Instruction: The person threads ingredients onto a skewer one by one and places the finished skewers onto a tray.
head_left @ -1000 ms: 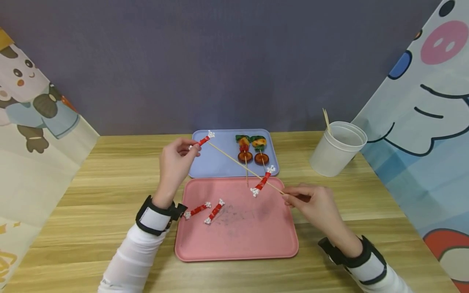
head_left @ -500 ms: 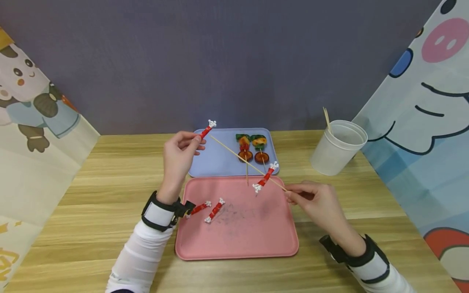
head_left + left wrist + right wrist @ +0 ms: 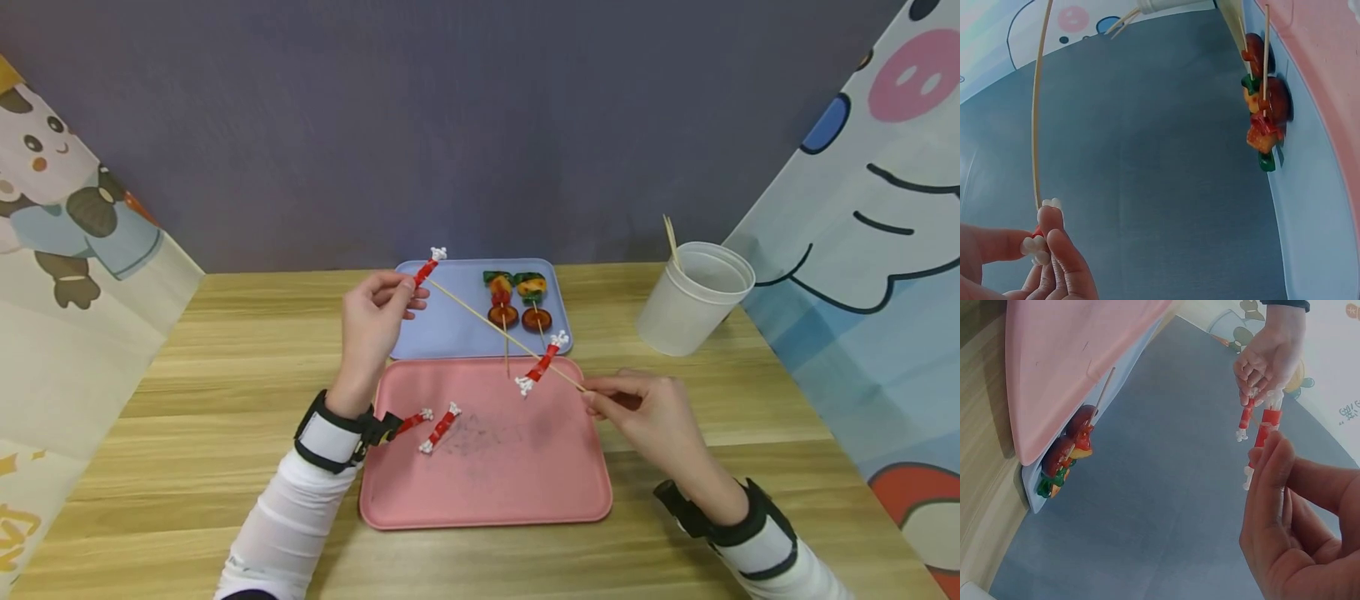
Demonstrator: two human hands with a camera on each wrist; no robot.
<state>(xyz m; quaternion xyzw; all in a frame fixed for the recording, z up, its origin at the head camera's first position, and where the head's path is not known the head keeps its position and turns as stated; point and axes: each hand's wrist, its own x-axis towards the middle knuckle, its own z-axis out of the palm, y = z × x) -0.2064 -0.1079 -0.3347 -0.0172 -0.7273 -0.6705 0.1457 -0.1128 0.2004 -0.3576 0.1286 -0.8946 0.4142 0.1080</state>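
My left hand (image 3: 375, 325) pinches a red stick-shaped piece with white knobbly ends (image 3: 427, 271) between thumb and fingers, above the blue tray (image 3: 442, 333). My right hand (image 3: 651, 415) pinches the lower end of a thin wooden skewer (image 3: 472, 311). Another red piece (image 3: 542, 364) is threaded crosswise on that skewer, near my right fingers. The skewer's far tip reaches the piece in my left hand; whether it has entered is hidden. Two similar red pieces, one (image 3: 441, 428) fully visible and one (image 3: 411, 422) partly behind the left wrist strap, lie on the pink tray (image 3: 517, 483).
On the blue tray rest two finished-looking toy skewers (image 3: 503, 316) (image 3: 536, 318) with brown, yellow, red and green pieces. At the right stands a white bucket (image 3: 678, 312) with several wooden sticks (image 3: 671, 239) leaning in it. A dark wall (image 3: 480, 133) rises behind the table.
My left hand has moved up and slightly right, bringing its red piece to the skewer's tip. My right hand has shifted only slightly, still holding the skewer.
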